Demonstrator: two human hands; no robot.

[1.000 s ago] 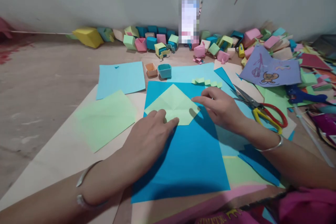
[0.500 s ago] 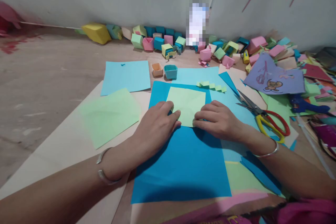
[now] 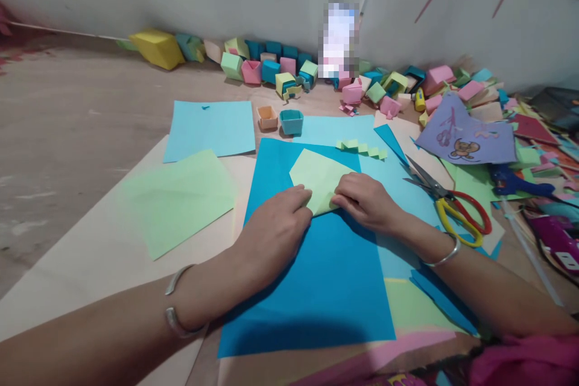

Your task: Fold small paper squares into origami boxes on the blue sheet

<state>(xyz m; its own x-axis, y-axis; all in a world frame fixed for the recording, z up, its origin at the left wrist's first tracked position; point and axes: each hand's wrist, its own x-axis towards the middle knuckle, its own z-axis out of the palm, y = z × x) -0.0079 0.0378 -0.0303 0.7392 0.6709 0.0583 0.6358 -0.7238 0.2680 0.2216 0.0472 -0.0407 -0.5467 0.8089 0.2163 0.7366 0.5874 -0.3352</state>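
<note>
A light green paper square lies turned at an angle on a dark blue sheet, its near edge between my two hands. My left hand has its bent fingers on the paper's left near corner. At the right near edge, my right hand pinches the paper, where a narrow strip seems folded up. Both thumbs are partly hidden. Beyond the paper lies a zigzag-folded green strip. Scissors with red and yellow handles rest open to the right of my right hand.
Two small paper boxes, an orange one and a teal one, stand past the blue sheet. A green sheet lies left. Several folded paper boxes line the wall around a blurred phone. A blue glue gun lies right.
The green paper has been turned, so its left corner now points outward and its near edge slants. My right hand has drawn its fingers in on that edge. The view has shifted slightly.
</note>
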